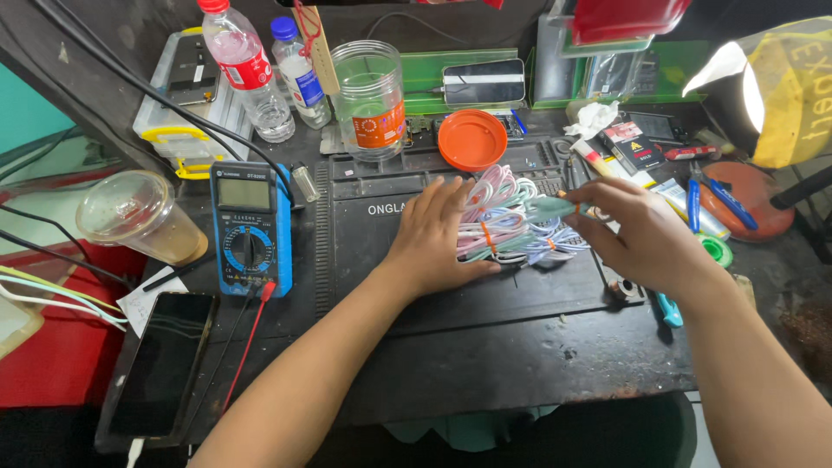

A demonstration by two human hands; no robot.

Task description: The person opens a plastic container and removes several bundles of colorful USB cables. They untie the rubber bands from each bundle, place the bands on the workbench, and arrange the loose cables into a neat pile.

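1. My left hand [438,234] lies flat, fingers spread and extended, pressing on the left side of a bundle of coiled cables [511,221] (pink, white, pale green and blue loops, tied with orange bands).
2. My right hand [646,234] is curled, thumb and fingers pinched on a slim pale-green piece [555,208] at the bundle's right edge; I cannot tell what the piece is.
3. The bundle rests on the dark work mat [485,321] at mid-counter, between my two hands.
4. Just behind the bundle: an orange lid [472,139] and a clear jar [370,100], the lid nearly touching the loops.
5. Left of the mat: a blue multimeter [251,227], its red and black leads running toward the near edge; a phone [165,362] lies near the front left corner.
6. Right side is crowded: tubes, a blue pen [732,204] and small tools close by my right hand.
7. Open room: the mat's near half, in front of the bundle, down to the counter [537,368] edge.
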